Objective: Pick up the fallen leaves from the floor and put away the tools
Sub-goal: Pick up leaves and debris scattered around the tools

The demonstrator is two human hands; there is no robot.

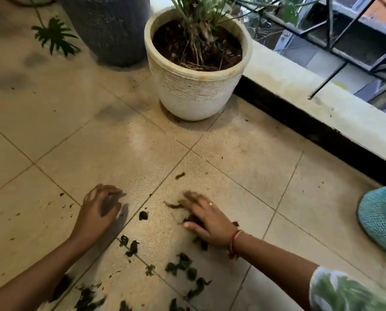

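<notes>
Several dark, curled fallen leaves [181, 265] lie scattered on the beige tiled floor [98, 142], most of them near the bottom of the view. My right hand [206, 217] lies flat with fingers spread over a small clump of leaves [191, 218], touching them; its fingertips are blurred. A single leaf [143, 215] sits between my hands. My left hand [99, 207] hovers low over bare tile to the left, fingers loosely bent and holding nothing. No tool is in view.
A white ribbed plant pot [198, 90] stands ahead, a dark grey pot [111, 30] behind it to the left. A raised concrete ledge [322, 104] with a metal railing [344, 46] runs along the right. A turquoise shoe [380, 216] sits at the right edge.
</notes>
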